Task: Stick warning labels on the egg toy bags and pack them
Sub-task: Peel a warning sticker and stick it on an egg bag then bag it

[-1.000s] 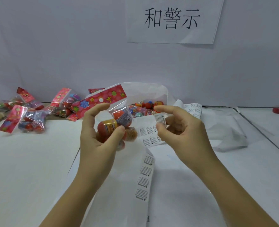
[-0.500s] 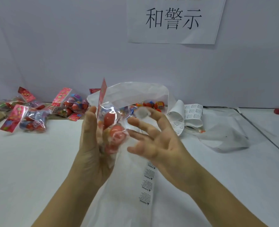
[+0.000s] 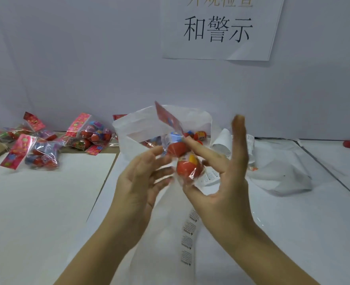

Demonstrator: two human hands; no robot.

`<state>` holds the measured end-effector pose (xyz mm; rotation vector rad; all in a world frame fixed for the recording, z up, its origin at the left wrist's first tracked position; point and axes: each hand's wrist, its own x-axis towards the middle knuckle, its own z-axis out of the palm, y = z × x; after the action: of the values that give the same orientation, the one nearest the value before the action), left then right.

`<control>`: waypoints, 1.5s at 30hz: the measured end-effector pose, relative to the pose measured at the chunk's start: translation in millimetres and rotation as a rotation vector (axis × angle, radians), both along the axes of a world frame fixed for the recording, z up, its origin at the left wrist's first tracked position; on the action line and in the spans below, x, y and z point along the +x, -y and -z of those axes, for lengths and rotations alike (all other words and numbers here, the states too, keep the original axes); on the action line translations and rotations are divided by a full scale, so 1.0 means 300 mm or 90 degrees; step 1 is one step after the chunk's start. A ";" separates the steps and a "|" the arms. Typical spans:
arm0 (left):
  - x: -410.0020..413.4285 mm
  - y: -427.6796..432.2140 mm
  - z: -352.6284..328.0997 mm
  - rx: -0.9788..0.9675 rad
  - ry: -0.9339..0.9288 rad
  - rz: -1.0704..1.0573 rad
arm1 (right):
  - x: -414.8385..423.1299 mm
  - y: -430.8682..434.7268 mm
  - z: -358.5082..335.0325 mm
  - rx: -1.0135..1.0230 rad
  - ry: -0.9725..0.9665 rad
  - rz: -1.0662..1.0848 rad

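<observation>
The egg toy bag (image 3: 185, 163) hangs in the air between your hands, above the label strip (image 3: 188, 237) and in front of the open white packing bag (image 3: 141, 128). Your right hand (image 3: 227, 182) pinches it between index finger and thumb, with the other fingers straight up. Your left hand (image 3: 137, 179) is spread loose, its fingertips only brushing the film. That hold looks thin, and the slick cellophane could slip out and drop. I cannot tell whether a warning label is on it, so packing now risks an unlabelled bag.
</observation>
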<state>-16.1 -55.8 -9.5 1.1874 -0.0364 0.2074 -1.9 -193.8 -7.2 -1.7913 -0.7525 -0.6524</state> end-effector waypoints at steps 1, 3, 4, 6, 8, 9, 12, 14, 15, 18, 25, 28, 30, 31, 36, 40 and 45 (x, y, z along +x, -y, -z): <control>-0.002 0.003 -0.006 -0.029 0.011 0.039 | 0.011 0.001 0.004 -0.039 0.008 0.018; -0.010 -0.001 -0.005 -0.011 0.027 0.121 | 0.028 0.010 0.025 -0.164 0.049 0.056; -0.009 -0.002 0.001 0.003 0.017 0.130 | 0.031 0.006 0.024 -0.201 0.076 0.078; -0.014 -0.009 0.006 0.022 -0.012 0.101 | 0.022 0.008 0.023 -0.230 0.071 0.029; -0.016 -0.014 0.006 -0.003 -0.026 0.053 | 0.010 0.014 -0.002 -0.153 0.006 -0.089; -0.016 -0.015 0.003 -0.029 -0.025 0.039 | 0.009 0.017 -0.012 -0.085 -0.008 -0.114; -0.016 -0.018 -0.014 -0.092 -0.037 0.035 | 0.022 0.027 -0.030 0.110 -0.056 -0.069; -0.016 -0.021 -0.020 -0.106 -0.029 0.039 | 0.035 0.032 -0.039 0.187 -0.163 -0.069; -0.016 -0.021 -0.020 -0.112 -0.026 0.046 | 0.044 0.035 -0.041 0.208 -0.230 -0.084; -0.023 -0.023 -0.019 -0.111 -0.028 0.063 | 0.056 0.045 -0.039 0.256 -0.337 -0.142; -0.022 -0.028 -0.021 0.004 0.047 -0.051 | 0.069 0.050 -0.036 0.325 -0.414 -0.199; -0.020 -0.034 -0.026 -0.019 0.082 -0.040 | 0.066 0.043 -0.039 0.354 -0.442 -0.225; -0.015 -0.042 -0.024 -0.046 0.093 -0.025 | 0.064 0.043 -0.043 0.370 -0.465 -0.242; -0.013 -0.045 -0.026 -0.049 0.097 -0.024 | 0.061 0.043 -0.045 0.375 -0.474 -0.253; -0.004 -0.051 -0.014 0.023 0.104 -0.134 | 0.038 0.033 -0.052 0.371 -0.357 -0.178; -0.018 -0.029 0.000 0.152 0.180 -0.134 | 0.011 0.025 -0.037 0.274 -0.110 -0.045; -0.032 0.002 -0.009 -0.084 0.101 0.108 | -0.035 -0.004 -0.004 0.018 -0.038 -0.133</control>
<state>-25.7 -56.4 -6.9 1.0283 -0.2585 0.1515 -12.3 -192.7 -6.1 -1.6709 -0.8715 -0.4664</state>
